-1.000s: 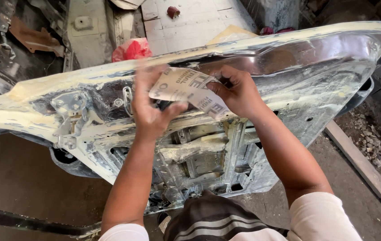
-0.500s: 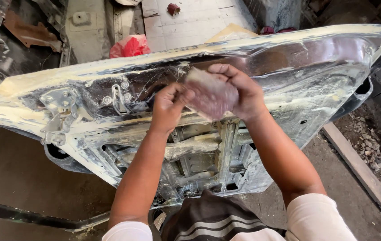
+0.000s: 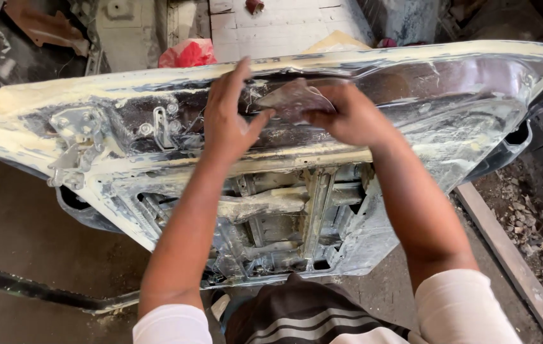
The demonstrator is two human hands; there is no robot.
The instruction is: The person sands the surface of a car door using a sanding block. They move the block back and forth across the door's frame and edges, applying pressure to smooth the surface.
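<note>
Both hands are now gripping a sheet of sandpaper (image 3: 294, 102), folded smaller than a second ago, against the upper inner frame of the filler-smeared car door (image 3: 450, 121). The left hand (image 3: 227, 121) is pinching its left edge between thumb and fingers, the right hand (image 3: 348, 114) is closing over its right side, so the sheet is looking ready for rubbing.

Pretty grubby workshop: dirty concrete floor (image 3: 17, 255), rubble (image 3: 532, 216) piled along the right beside a wooden plank (image 3: 507, 255), pale tiled slab (image 3: 284, 25) up top, red plastic bag (image 3: 187, 53) nearby, flat daylight.
</note>
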